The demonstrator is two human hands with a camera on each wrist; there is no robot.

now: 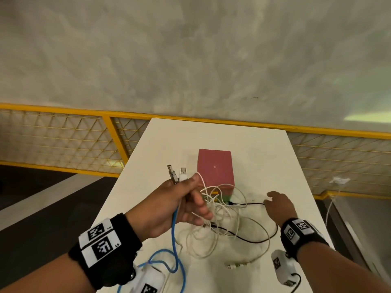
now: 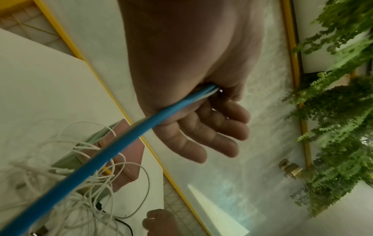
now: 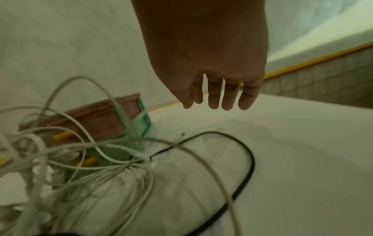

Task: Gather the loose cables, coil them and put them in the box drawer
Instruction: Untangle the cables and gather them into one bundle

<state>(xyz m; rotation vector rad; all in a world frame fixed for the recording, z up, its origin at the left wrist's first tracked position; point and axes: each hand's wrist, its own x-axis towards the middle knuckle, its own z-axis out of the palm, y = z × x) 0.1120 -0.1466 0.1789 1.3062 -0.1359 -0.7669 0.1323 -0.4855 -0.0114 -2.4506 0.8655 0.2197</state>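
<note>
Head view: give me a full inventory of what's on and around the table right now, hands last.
blue cable: one, blue, plug end held up in the left hand, the rest looping down to the near table edge
white cables: several, exact count unclear, white, tangled in front of the box; at least one runs up into the left hand
black cable: one, black, curving on the table through the white tangle toward the right hand
box: one, pink top with green lower part, mid-table
table: one, white
railing: one, yellow with mesh, behind the table
left hand: grips cable ends, plugs pointing up
right hand: open, fingers straight, low over the table beside the black cable
</note>
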